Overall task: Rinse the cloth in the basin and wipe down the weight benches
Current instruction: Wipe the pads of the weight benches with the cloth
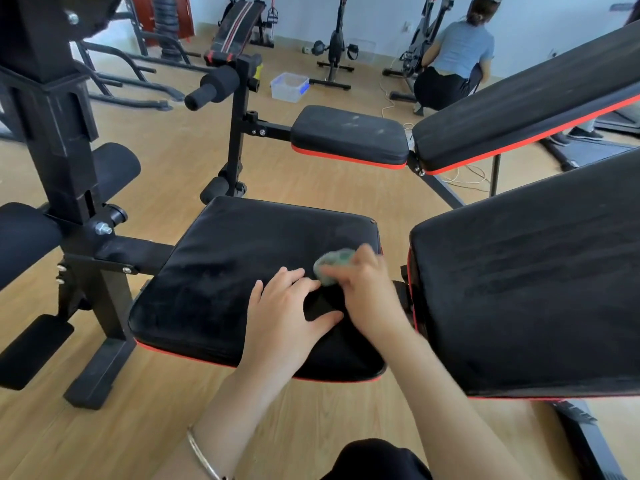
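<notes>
So we've got both hands down on the seat pad [242, 271] in the middle of the frame. It's black padded vinyl, kinda squarish with rounded corners and a red strip along the bottom edge, and the surface looks streaky. Our right hand [363, 289] has its fingers closed around the cloth [334, 263], a pale green bunched-up wad that's blurry, pressed on the pad near its right edge. Our left hand [284, 313] lies flat just beside it, fingers spread apart, nothing in them, with a thin silver bangle [202, 455] on that wrist at the bottom of the frame.

Right of the seat there's the tilted backrest pad [526, 299], same black vinyl, filling most of the right side. Behind it, upper middle, sits a second bench [349, 133] with a dusty-looking seat and its own slanted back. Black steel uprights with round foam rollers [214, 86] crowd the left side and stand right against the seat's left edge.

Further back on the wood-look floor [173, 161], upper middle, is a clear plastic basin [289, 86] with a blue bit at its rim, well apart from us. Upper right, another person [457, 60] in a light blue shirt crouches by an exercise bike [334, 46].
</notes>
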